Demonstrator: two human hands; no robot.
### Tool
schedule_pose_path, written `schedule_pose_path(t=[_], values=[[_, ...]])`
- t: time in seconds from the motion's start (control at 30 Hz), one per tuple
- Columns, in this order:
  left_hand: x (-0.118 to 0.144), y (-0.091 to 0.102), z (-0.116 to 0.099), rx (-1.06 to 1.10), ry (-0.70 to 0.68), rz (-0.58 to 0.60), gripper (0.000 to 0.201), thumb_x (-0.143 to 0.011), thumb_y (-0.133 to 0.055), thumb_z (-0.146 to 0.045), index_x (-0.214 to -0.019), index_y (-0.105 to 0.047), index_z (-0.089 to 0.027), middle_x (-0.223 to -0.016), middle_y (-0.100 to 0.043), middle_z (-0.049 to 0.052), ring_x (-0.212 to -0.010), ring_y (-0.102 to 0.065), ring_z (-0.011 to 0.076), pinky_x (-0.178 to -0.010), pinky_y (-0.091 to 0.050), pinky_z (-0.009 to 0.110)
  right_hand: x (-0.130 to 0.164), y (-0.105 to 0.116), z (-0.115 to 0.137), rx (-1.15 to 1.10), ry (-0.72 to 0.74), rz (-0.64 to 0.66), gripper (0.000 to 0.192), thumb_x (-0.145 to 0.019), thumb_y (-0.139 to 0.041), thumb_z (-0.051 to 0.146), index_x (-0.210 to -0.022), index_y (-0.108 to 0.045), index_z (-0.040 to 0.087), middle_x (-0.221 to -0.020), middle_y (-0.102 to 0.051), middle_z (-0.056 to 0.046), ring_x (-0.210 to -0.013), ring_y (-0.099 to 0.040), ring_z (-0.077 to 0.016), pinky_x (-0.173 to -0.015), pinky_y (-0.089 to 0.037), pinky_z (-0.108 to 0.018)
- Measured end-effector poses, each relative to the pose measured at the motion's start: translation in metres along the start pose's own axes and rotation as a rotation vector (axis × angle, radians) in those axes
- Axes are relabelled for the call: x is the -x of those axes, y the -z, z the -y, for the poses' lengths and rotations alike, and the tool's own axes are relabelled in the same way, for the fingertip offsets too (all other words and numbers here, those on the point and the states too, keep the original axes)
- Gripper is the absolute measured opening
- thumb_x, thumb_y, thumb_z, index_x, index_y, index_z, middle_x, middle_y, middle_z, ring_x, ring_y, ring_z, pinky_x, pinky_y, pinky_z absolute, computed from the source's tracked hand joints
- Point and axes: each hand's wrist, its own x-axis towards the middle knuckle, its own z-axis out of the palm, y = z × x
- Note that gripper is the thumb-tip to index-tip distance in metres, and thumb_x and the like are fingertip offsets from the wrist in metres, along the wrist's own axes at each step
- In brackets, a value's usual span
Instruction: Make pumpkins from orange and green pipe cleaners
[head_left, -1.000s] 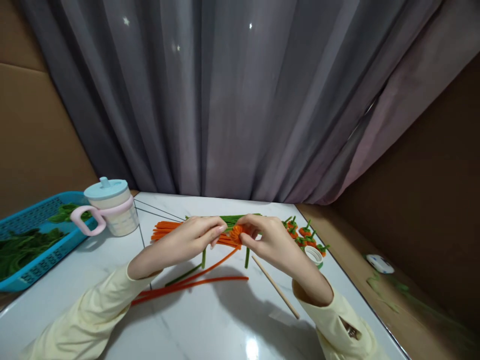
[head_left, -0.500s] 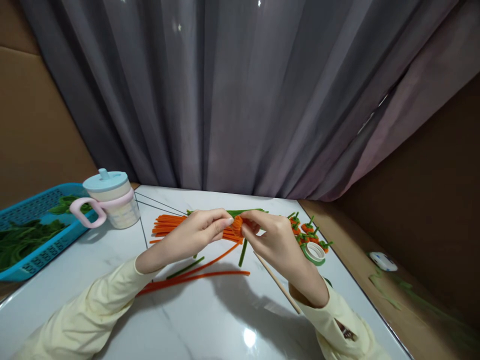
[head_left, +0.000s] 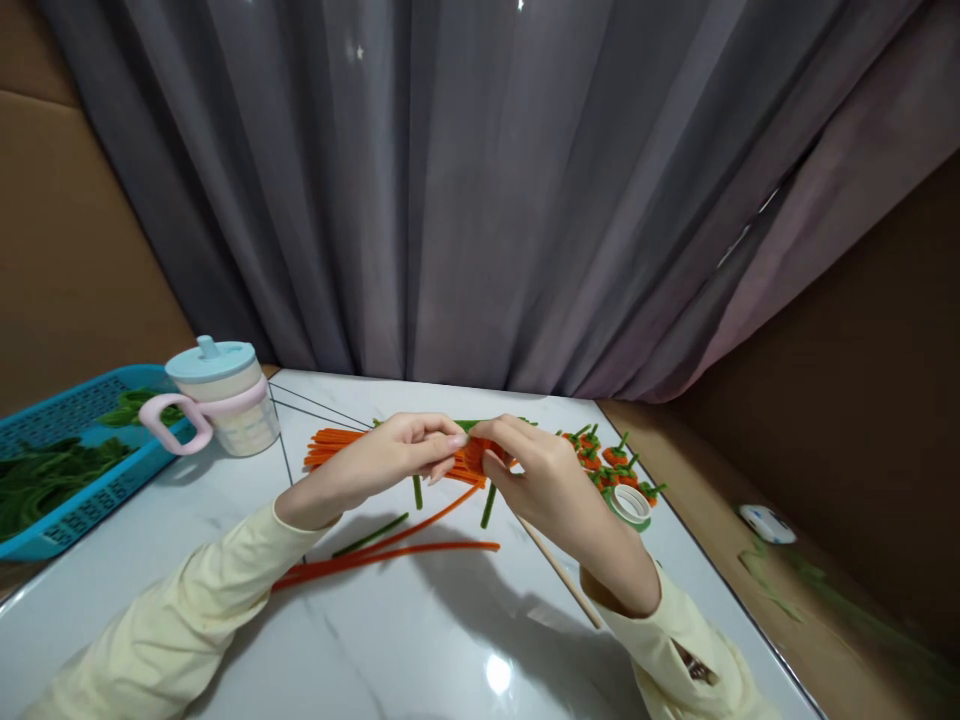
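A small orange pipe-cleaner coil is between my hands, partly hidden by fingers. My left hand pinches its left side, thumb against the index finger. On the other side, my right hand grips the coil with curled fingers. Behind my left hand lies a bundle of orange pipe cleaners, with green pipe cleaners beyond. Loose long orange pipe cleaners and a short green piece rest in front. A wooden stick lies below my right hand.
Several finished orange-and-green pipe-cleaner pieces stand at the right, beside a roll of green tape. At the left are a lidded cup with a pink handle and a blue basket of green pieces. A grey curtain hangs behind the table.
My fingers have shifted slightly around the orange coil, and my right hand has moved a little left. A green piece below my left hand now shows more. The table items stay put.
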Motion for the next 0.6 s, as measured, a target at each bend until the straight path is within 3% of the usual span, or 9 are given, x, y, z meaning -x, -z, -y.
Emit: schedule_pose_path(t=[0.4, 0.6], values=[[-0.0015, 0.0019, 0.0075, -0.134, -0.06, -0.054, 0.027, -0.087, -0.05, -0.04, -0.076, -0.057, -0.016, -0.062, -0.052, -0.002, -0.058, -0.044, 0.0121, -0.054, -0.033, 0.024, 0.0029, 0.0039, 0.0046, 0.132, 0.064, 0.092, 0.023, -0.09, -0.042, 0.008, -0.085, -0.063, 0.015, -0.075, -0.057, -0.003, -0.059, -0.051, -0.0105, -0.055, -0.036, -0.021], [0.0028, -0.0027, 0.0058, -0.321, -0.133, -0.112, 0.026, -0.09, -0.046, -0.034, -0.075, -0.058, -0.016, -0.063, -0.058, -0.002, -0.056, -0.047, 0.0113, -0.054, -0.035, 0.023, 0.0022, 0.0077, 0.0069, 0.091, 0.041, 0.115, 0.025, -0.092, -0.043, 0.009, -0.083, -0.065, 0.015, -0.074, -0.06, -0.003, -0.06, -0.054, -0.0099, -0.056, -0.036, -0.021]])
